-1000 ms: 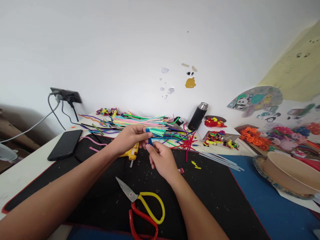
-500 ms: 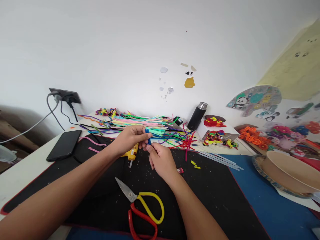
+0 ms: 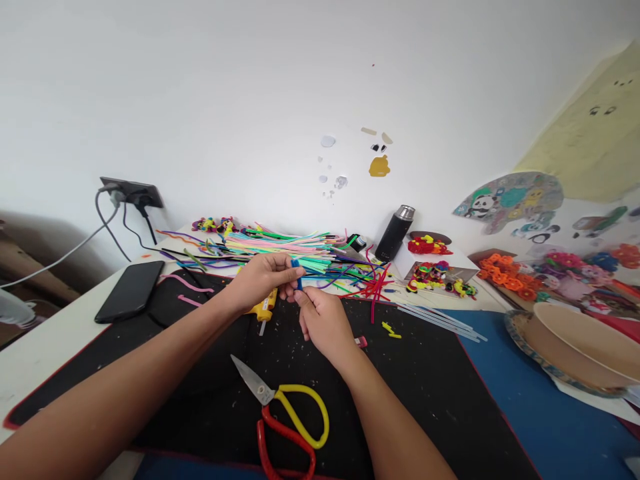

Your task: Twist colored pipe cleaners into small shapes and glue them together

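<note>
Between my two hands is a short blue pipe cleaner piece (image 3: 299, 280), mostly covered by fingers. My left hand (image 3: 267, 275) pinches its upper part between thumb and fingers. Just below, my right hand (image 3: 324, 317) grips its lower end with thumb and fingertips. Behind my left hand, partly hidden, lies a yellow glue gun (image 3: 263, 308) with its nozzle showing. Scissors (image 3: 265, 395) with one yellow and one red handle rest on the black mat (image 3: 400, 400) nearer to me.
A heap of coloured pipe cleaners (image 3: 285, 244) spans the back. A phone (image 3: 130, 291) lies left. Behind right stand a black flask (image 3: 395, 233) and small figures on a white box (image 3: 460, 268). Clear glue sticks (image 3: 443, 320) and a bowl (image 3: 590, 340) sit at right.
Both hands stay almost in the same place, with the blue pipe cleaner still between them. Only a slight shift of the view shows.
</note>
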A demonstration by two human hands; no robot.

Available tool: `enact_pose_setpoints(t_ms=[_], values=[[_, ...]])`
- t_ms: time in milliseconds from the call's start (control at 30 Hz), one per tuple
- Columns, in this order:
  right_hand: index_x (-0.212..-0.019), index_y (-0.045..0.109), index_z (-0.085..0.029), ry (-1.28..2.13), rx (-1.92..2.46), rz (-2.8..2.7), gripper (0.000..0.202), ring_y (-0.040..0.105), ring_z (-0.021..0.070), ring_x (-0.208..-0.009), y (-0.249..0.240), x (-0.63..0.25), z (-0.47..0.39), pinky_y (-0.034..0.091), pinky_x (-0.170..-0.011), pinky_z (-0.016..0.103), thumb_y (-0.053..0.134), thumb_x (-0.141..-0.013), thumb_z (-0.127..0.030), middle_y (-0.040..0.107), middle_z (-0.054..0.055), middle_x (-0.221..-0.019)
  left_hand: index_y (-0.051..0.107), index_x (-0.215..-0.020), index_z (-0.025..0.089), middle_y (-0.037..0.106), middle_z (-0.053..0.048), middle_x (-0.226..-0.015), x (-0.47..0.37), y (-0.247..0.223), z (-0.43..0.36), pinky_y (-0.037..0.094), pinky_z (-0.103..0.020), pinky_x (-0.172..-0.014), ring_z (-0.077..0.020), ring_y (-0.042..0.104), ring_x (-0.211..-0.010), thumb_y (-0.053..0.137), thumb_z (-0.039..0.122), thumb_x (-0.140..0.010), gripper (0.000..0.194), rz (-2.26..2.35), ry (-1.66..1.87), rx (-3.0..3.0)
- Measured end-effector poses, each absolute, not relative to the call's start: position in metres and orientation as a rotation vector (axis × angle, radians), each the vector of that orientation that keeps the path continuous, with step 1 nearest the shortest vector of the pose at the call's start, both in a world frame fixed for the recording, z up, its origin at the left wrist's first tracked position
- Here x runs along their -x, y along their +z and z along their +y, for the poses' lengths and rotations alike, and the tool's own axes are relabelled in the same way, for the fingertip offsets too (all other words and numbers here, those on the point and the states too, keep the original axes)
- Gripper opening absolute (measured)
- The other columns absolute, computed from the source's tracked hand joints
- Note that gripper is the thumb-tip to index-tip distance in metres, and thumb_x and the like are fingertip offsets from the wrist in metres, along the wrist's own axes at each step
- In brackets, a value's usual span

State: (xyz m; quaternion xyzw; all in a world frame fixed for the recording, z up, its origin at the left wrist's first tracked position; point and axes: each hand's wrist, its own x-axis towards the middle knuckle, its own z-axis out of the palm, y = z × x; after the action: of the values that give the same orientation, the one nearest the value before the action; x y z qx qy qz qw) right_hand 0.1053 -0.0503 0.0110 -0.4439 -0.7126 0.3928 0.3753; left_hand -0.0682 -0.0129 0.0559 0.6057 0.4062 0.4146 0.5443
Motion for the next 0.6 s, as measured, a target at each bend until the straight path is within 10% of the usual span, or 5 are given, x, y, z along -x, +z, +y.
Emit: enact_pose_setpoints(t_ms=[600], values=[[-0.099,0.073,-0.020,0.863,1.196,-1.976,0.035,0.055,0.0135,-0.043,0.012,-0.108,-0.052,0.041,-0.056,0.024,0.045,-0.107,-0.040,0.055,-0.006,-0.048,0.068,-0.080,0.014,0.063,0.001,-0.062,0.085,0.064,-0.011,0.038,-0.018,-0.045,-0.0080,0.055,-0.050,0.089,0.054,-0.067,0.047,0.817,0.855,-1.302]])
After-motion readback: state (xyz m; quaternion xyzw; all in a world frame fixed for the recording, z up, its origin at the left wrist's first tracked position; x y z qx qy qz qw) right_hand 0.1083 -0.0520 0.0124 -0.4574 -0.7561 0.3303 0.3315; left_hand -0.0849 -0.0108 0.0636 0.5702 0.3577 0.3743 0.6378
